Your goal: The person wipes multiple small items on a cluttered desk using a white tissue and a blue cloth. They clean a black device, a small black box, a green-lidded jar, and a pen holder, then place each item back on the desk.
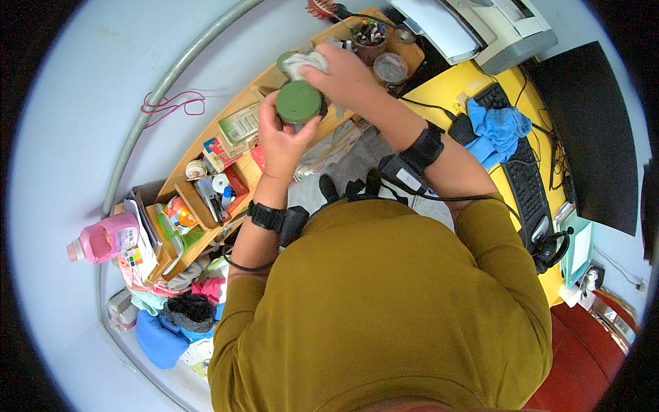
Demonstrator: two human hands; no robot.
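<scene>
My left hand [282, 141] grips a jar with a round green lid [298, 102], its fingers and thumb around the side. Most of the jar's body is hidden beneath the lid. In my right hand [346, 73] is a bunched whitish-grey cloth [305, 64], just beyond that lid. Partly behind the cloth shows another green round top [284, 60], over the wooden shelf top [267, 77]. Whether the cloth touches either green top I cannot tell.
Boxes [240, 126] and a wooden organiser [193, 203] with pens and tape line the shelf at left. A pen pot [369, 38] and clear round container [390, 68] stand beyond my right hand. On the yellow desk [437, 92], a blue cloth [497, 131] lies across a keyboard [525, 185].
</scene>
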